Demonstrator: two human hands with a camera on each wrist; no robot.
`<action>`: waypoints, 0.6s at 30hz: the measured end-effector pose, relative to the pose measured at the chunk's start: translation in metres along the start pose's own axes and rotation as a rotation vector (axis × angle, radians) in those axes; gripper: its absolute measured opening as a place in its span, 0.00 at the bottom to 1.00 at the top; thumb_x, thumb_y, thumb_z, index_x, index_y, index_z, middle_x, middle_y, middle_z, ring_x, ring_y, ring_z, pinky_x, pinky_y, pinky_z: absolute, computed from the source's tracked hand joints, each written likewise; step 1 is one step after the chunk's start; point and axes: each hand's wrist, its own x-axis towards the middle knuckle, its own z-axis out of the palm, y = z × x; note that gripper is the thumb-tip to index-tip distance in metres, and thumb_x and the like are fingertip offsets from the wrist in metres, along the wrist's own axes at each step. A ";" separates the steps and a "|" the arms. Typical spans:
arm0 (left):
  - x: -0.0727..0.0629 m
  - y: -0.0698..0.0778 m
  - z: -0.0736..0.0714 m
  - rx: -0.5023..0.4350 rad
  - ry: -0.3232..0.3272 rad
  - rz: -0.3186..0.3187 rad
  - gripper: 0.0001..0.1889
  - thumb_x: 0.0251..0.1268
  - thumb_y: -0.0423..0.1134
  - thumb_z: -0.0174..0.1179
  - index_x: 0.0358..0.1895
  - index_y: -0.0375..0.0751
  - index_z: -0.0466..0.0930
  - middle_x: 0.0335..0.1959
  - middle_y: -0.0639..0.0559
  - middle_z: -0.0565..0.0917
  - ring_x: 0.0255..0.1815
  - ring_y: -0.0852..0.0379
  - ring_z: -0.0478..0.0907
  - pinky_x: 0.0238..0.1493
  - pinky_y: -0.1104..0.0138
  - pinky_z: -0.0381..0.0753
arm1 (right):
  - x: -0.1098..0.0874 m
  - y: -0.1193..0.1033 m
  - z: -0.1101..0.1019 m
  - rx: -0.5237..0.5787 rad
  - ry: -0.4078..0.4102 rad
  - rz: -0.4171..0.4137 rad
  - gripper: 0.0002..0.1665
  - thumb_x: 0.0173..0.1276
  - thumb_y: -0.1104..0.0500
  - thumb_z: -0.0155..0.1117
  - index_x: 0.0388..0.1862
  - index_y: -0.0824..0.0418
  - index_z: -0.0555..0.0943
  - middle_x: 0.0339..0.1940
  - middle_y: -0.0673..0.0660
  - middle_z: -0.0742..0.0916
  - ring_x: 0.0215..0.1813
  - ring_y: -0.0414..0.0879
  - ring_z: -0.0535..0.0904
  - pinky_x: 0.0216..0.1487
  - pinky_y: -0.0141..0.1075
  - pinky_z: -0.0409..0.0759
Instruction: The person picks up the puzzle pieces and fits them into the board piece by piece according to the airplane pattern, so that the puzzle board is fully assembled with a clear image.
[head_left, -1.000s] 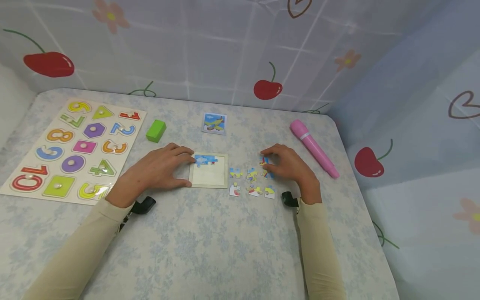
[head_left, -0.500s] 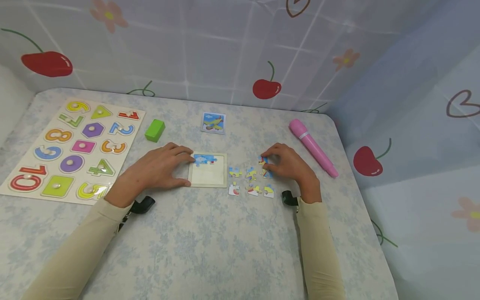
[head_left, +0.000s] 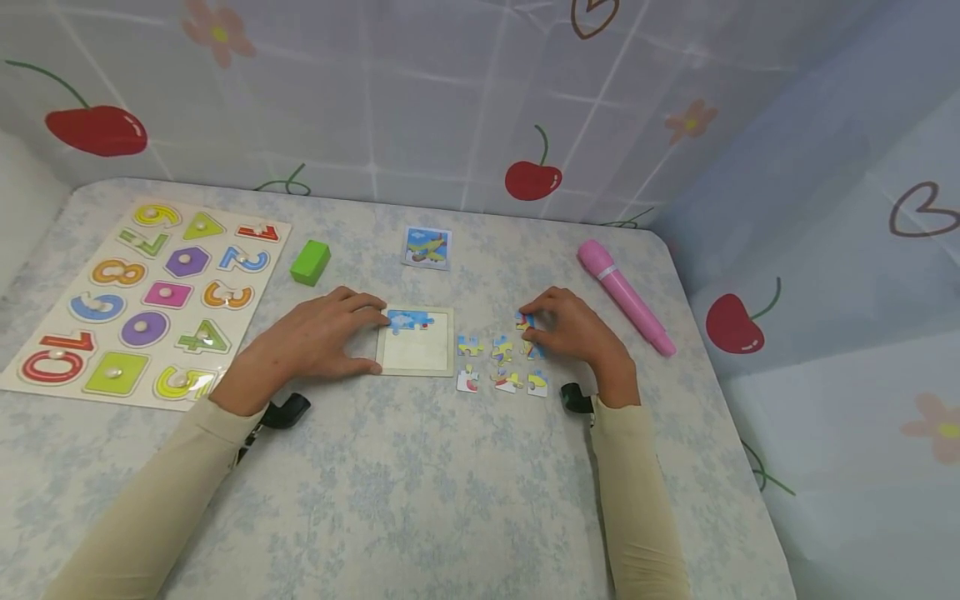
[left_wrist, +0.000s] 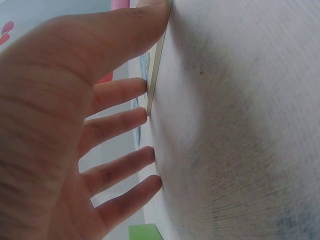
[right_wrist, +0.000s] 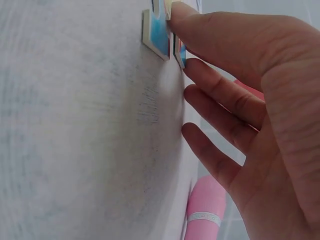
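My left hand rests along the left side of a small puzzle tray, fingertips at its upper left edge and thumb at its lower left corner. Joined blue pieces lie along the tray's top. To the right, my right hand pinches a blue, red and yellow puzzle piece between thumb and index finger, low at the tabletop. In the right wrist view a nearer blue piece lies beside it, close to the thumb. Several loose pieces are set out in rows between tray and right hand.
A picture card with an airplane lies behind the tray. A green block and a number-and-shape board are on the left. The pink microphone-shaped toy lies right of my right hand. A printed curtain hangs behind the table.
The right hand and the piece between its fingers have shifted very slightly left. The left hand, tray and loose pieces stay in place.
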 end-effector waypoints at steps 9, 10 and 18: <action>-0.001 0.001 0.000 -0.004 -0.001 -0.005 0.38 0.59 0.60 0.80 0.68 0.43 0.83 0.74 0.46 0.78 0.72 0.40 0.74 0.63 0.44 0.80 | 0.001 -0.003 0.005 0.012 0.014 -0.021 0.20 0.68 0.56 0.82 0.57 0.59 0.91 0.56 0.56 0.87 0.60 0.54 0.79 0.66 0.52 0.79; -0.001 0.001 0.000 -0.003 -0.001 -0.004 0.37 0.59 0.60 0.80 0.68 0.43 0.83 0.74 0.46 0.78 0.72 0.40 0.73 0.63 0.44 0.80 | 0.002 -0.004 0.005 0.012 0.015 -0.024 0.20 0.68 0.57 0.82 0.57 0.59 0.91 0.56 0.56 0.87 0.60 0.53 0.79 0.67 0.52 0.79; -0.001 -0.001 0.001 -0.003 0.005 0.000 0.38 0.59 0.60 0.80 0.68 0.44 0.83 0.74 0.46 0.78 0.71 0.41 0.74 0.63 0.45 0.80 | 0.005 -0.007 0.009 -0.012 0.012 -0.021 0.25 0.69 0.55 0.81 0.63 0.59 0.89 0.59 0.58 0.85 0.62 0.53 0.78 0.68 0.51 0.79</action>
